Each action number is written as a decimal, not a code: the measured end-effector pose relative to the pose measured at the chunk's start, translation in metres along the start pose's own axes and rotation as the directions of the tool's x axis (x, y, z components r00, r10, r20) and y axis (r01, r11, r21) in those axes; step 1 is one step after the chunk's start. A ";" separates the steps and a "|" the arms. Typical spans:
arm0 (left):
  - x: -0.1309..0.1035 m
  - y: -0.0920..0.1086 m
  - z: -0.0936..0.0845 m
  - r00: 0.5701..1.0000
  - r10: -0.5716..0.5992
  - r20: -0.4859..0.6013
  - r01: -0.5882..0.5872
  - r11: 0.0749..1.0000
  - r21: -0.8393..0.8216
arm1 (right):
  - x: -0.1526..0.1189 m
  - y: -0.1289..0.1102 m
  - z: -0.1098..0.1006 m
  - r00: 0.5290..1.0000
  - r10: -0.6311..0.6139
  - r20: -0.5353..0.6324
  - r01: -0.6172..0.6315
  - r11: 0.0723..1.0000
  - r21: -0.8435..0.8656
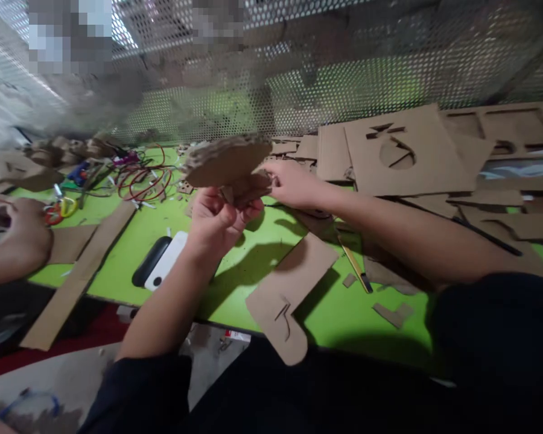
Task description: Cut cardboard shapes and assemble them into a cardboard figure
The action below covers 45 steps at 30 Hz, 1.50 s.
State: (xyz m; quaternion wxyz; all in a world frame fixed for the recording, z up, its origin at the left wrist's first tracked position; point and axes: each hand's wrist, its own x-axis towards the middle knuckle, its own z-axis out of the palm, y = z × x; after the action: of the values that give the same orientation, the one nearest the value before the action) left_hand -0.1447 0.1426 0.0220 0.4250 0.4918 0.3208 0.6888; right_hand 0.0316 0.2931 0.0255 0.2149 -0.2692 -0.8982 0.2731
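Note:
My left hand [221,220] is closed around the lower part of a cardboard piece with a round, layered top [228,161], held up over the green table. Beside it, my right hand [292,182] has its fingers bent in against the right side of the same piece; its fingertips are partly hidden. Below my hands, a bent cardboard cutout [294,295] with a curved slit sticks out over the table's near edge. A yellow utility knife [355,264] lies to the right of that cutout. Close to my left wrist are a white phone [166,265] and a black case [151,261].
Another person's hand [22,235] is at the left, near scissors [61,210] and a long cardboard strip [81,274]. Cardboard sheets [416,172] are piled on the right. Red wire [145,181] and scraps lie behind, before a perforated metal screen [326,78].

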 end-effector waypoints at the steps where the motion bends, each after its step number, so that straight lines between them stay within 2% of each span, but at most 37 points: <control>1: -0.001 -0.006 -0.001 0.998 -0.062 0.001 0.062 0.998 0.006 | -0.007 0.009 -0.013 0.999 0.043 -0.031 -0.042 0.999 0.011; 5: -0.012 -0.017 0.001 0.967 -0.254 -0.015 0.252 0.965 -0.075 | -0.027 0.039 -0.051 0.969 0.246 -0.030 -0.247 0.969 -0.030; 8: -0.019 -0.020 0.008 0.937 -0.345 0.049 0.348 0.928 -0.131 | -0.031 0.049 -0.061 0.957 0.288 0.034 -0.285 0.956 -0.070; 10: -0.021 -0.023 0.012 0.922 -0.379 0.085 0.388 0.911 -0.142 | -0.032 0.051 -0.064 0.971 0.239 0.000 -0.239 0.971 -0.019; 15: -0.020 -0.037 0.011 0.919 -0.390 0.062 0.395 0.902 -0.172 | -0.038 0.044 -0.079 0.985 0.099 -0.144 -0.072 0.981 0.181; 18: -0.021 -0.047 0.009 0.907 -0.416 0.060 0.420 0.889 -0.183 | -0.041 0.030 -0.091 0.992 -0.002 -0.128 0.040 0.955 0.294; 20: -0.022 -0.052 0.008 0.903 -0.427 0.050 0.429 0.889 -0.162 | -0.042 0.015 -0.094 0.992 -0.099 -0.076 0.117 0.947 0.299; 22: -0.022 -0.055 0.008 0.913 -0.406 0.047 0.409 0.904 -0.127 | -0.041 0.000 -0.093 0.981 -0.190 -0.023 0.191 0.957 0.217; 24: -0.022 -0.058 0.009 0.939 -0.341 0.033 0.343 0.935 -0.090 | -0.043 -0.014 -0.089 0.971 -0.240 -0.009 0.240 0.966 0.095; 27: -0.022 -0.060 0.013 0.979 -0.201 -0.013 0.201 0.979 -0.031 | -0.055 -0.031 -0.080 0.960 -0.246 -0.132 0.241 0.969 -0.058; 29: -0.023 -0.059 0.018 0.990 -0.117 -0.073 0.118 0.993 0.019 | -0.066 -0.039 -0.073 0.944 -0.229 -0.236 0.203 0.971 -0.128; 32: -0.028 -0.058 0.026 0.981 -0.020 -0.191 0.040 0.995 0.097 | -0.083 -0.048 -0.062 0.923 -0.228 -0.309 0.170 0.964 -0.203; 34: -0.031 -0.058 0.030 0.973 0.010 -0.229 0.018 0.993 0.119 | -0.090 -0.049 -0.053 0.908 -0.252 -0.334 0.180 0.956 -0.232; 38: -0.030 -0.060 0.030 0.976 0.010 -0.216 0.015 0.993 0.116 | -0.099 -0.048 -0.037 0.882 -0.304 -0.359 0.230 0.945 -0.234; 41: -0.028 -0.065 0.027 0.978 0.020 -0.209 0.006 0.992 0.124 | -0.104 -0.050 -0.030 0.881 -0.326 -0.342 0.259 0.938 -0.229; 45: -0.031 -0.072 0.026 0.965 0.124 -0.230 -0.080 0.978 0.194 | -0.109 -0.060 -0.025 0.884 -0.314 -0.346 0.248 0.943 -0.222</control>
State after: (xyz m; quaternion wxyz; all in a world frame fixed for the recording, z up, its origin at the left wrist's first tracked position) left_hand -0.0958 0.1466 -0.0449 0.2998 0.4575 0.4060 0.7321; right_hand 0.1062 0.1945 0.0542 0.3967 -0.2009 -0.8897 0.1040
